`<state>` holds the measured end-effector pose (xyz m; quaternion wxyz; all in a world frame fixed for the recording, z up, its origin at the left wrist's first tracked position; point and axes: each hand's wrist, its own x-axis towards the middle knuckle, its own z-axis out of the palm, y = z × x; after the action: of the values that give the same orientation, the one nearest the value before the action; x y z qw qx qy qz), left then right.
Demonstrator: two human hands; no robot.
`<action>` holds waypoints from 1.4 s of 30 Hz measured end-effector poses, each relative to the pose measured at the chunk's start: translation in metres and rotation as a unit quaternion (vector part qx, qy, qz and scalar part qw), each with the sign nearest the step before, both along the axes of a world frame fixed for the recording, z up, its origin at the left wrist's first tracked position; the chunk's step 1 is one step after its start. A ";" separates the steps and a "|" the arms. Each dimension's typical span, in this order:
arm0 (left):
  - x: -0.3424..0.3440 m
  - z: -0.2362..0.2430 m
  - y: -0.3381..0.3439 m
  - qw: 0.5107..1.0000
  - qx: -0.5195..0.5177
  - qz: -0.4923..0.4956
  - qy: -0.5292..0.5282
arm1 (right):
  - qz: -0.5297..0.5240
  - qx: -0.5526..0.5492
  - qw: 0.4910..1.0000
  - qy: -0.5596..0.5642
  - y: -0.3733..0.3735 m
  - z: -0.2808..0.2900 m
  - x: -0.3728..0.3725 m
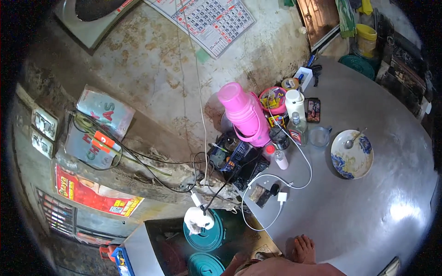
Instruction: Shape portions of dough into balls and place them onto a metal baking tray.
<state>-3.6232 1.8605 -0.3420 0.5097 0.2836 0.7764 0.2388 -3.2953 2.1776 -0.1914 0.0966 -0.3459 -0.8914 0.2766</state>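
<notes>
What looks like my right hand [304, 248] rests on the grey table [331, 216] at its near left corner, fingers stretched forward with nothing under or in them that I can see. My left hand does not show; a bit of bare skin at the lower edge, left of the right hand, is too cut off to name. Farther along the table lie a white charging cable [309, 177] with its adapter [282, 197] and a small flat packet [260, 196]. A floral plate [339, 149] holding a spoon [350, 143] stands to the right, away from my hand.
Along the wall stand a pink thermos flask [246, 115], a glass bottle [297, 129], a white bottle [294, 105], a glass cup [319, 136] and a phone [313, 110]. Teal lidded drums [205, 237] stand below the table's left edge. A cable hangs down the wall.
</notes>
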 end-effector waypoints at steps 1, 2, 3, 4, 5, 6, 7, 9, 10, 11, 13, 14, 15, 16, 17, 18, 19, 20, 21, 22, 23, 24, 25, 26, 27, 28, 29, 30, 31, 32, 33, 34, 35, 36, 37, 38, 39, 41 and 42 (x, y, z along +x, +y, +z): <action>-0.006 -0.002 -0.003 0.999 0.046 -0.008 -0.004 | -0.002 0.002 1.000 0.008 0.000 0.003 -0.001; -0.012 -0.003 -0.005 0.935 0.083 -0.261 0.228 | -0.005 0.004 1.000 0.016 0.000 0.006 -0.001; -0.017 -0.003 -0.006 0.747 0.078 -0.500 0.432 | -0.012 0.008 1.000 0.013 -0.001 0.009 -0.001; -0.022 -0.003 -0.004 0.751 0.122 -0.483 0.433 | -0.010 -0.006 1.000 0.008 -0.002 0.012 -0.001; -0.025 -0.002 -0.002 0.754 0.122 -0.493 0.417 | -0.003 -0.013 1.000 0.004 -0.003 0.015 -0.001; -0.027 -0.001 0.002 0.824 0.073 -0.450 0.336 | -0.019 -0.018 1.000 0.000 -0.004 0.018 -0.001; -0.028 -0.001 0.006 0.859 0.075 -0.416 0.289 | -0.014 -0.017 1.000 0.010 -0.005 0.021 -0.001; -0.029 -0.005 0.013 0.934 0.034 -0.309 0.175 | -0.023 -0.013 1.000 0.014 -0.007 0.026 -0.002; -0.029 -0.008 0.014 0.954 0.023 -0.265 0.139 | -0.017 0.009 1.000 0.007 -0.007 0.028 -0.002; -0.031 -0.013 0.015 0.968 0.017 -0.225 0.112 | -0.001 0.006 0.999 -0.036 -0.008 0.029 -0.004; -0.036 -0.026 0.010 0.993 -0.027 -0.110 0.016 | -0.004 0.021 0.998 -0.054 -0.011 0.028 -0.006; -0.041 -0.033 0.005 0.989 0.077 -0.125 -0.003 | -0.023 0.021 0.999 -0.012 -0.016 0.027 -0.009; -0.049 -0.041 0.001 0.978 0.121 -0.171 -0.030 | -0.054 0.023 0.998 0.010 -0.022 0.026 -0.011; -0.057 -0.049 -0.001 0.961 0.164 -0.213 -0.060 | -0.100 0.057 0.993 0.011 -0.030 0.025 -0.014; -0.064 -0.056 -0.004 0.945 0.211 -0.238 -0.073 | -0.128 -0.020 0.990 0.052 -0.039 0.024 -0.013; -0.072 -0.063 -0.005 0.928 0.221 -0.283 -0.103 | -0.225 -0.063 0.962 0.142 -0.063 0.023 -0.017; -0.076 -0.070 -0.006 0.907 0.230 -0.326 -0.136 | -0.285 -0.047 0.939 0.189 -0.088 0.022 -0.020; -0.082 -0.075 -0.003 0.892 0.115 -0.242 -0.363 | -0.261 0.122 0.947 0.145 -0.112 0.023 -0.009; -0.083 -0.080 -0.001 0.828 -0.026 -0.131 -0.545 | -0.313 0.125 0.934 0.120 -0.151 0.027 0.005; -0.084 -0.081 0.000 0.693 -0.171 -0.004 -0.700 | -0.339 0.050 0.931 0.126 -0.191 0.031 0.011; -0.082 -0.083 0.000 0.714 -0.205 -0.026 -0.669 | -0.342 0.013 0.926 0.159 -0.224 0.029 0.018; -0.081 -0.080 0.000 0.653 -0.208 -0.011 -0.728 | -0.378 -0.012 0.916 0.134 -0.258 0.028 0.030; -0.076 -0.079 -0.001 0.558 -0.218 -0.022 -0.801 | -0.436 -0.085 0.888 0.124 -0.297 0.022 0.047; -0.072 -0.074 -0.003 0.664 -0.222 -0.018 -0.714 | -0.470 -0.128 0.863 0.134 -0.338 0.011 0.062; -0.064 -0.071 -0.007 0.796 -0.221 -0.047 -0.561 | -0.571 -0.182 0.792 0.119 -0.376 -0.008 0.076; -0.055 -0.065 -0.008 0.875 -0.234 -0.081 -0.416 | -0.642 -0.216 0.726 0.118 -0.413 -0.029 0.099; -0.045 -0.059 -0.013 0.894 -0.252 -0.125 -0.347 | -0.705 -0.263 0.656 0.057 -0.450 -0.056 0.122; -0.031 -0.055 -0.013 0.907 -0.232 -0.197 -0.290 | -0.756 -0.321 0.569 0.034 -0.490 -0.082 0.138; -0.014 -0.050 -0.012 0.907 -0.215 -0.263 -0.250 | -0.782 -0.292 0.550 0.018 -0.532 -0.106 0.153; 0.006 -0.045 -0.008 0.905 -0.206 -0.318 -0.195 | -0.793 -0.374 0.478 -0.047 -0.558 -0.131 0.167; 0.029 -0.041 -0.003 0.896 -0.198 -0.368 -0.150 | -0.806 -0.341 0.482 -0.020 -0.586 -0.150 0.178; 0.055 -0.037 0.006 0.884 -0.189 -0.410 -0.117 | -0.787 -0.387 0.480 -0.029 -0.608 -0.162 0.188; 0.086 -0.034 0.015 0.875 -0.183 -0.437 -0.101 | -0.764 -0.420 0.488 -0.045 -0.628 -0.168 0.197; 0.119 -0.032 0.022 0.864 -0.177 -0.464 -0.084 | -0.733 -0.388 0.556 -0.063 -0.645 -0.170 0.204; 0.155 -0.030 0.030 0.851 -0.171 -0.492 -0.066 | -0.760 -0.366 0.537 0.002 -0.655 -0.170 0.211; 0.193 -0.028 0.036 0.837 -0.167 -0.518 -0.052 | -0.776 -0.356 0.516 0.070 -0.665 -0.167 0.221; 0.232 -0.026 0.039 0.824 -0.162 -0.541 -0.041 | -0.803 -0.343 0.476 0.108 -0.674 -0.163 0.229; 0.306 -0.023 0.039 0.797 -0.154 -0.583 -0.016 | -0.840 -0.308 0.429 0.127 -0.690 -0.161 0.256; 0.343 -0.021 0.039 0.785 -0.148 -0.602 -0.008 | -0.855 -0.296 0.391 0.166 -0.699 -0.163 0.271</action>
<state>-3.2801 1.8993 -0.3632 0.5919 0.6125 0.4697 -0.2322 -3.0246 1.4781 -0.3539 0.3201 -0.8802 0.0451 0.3474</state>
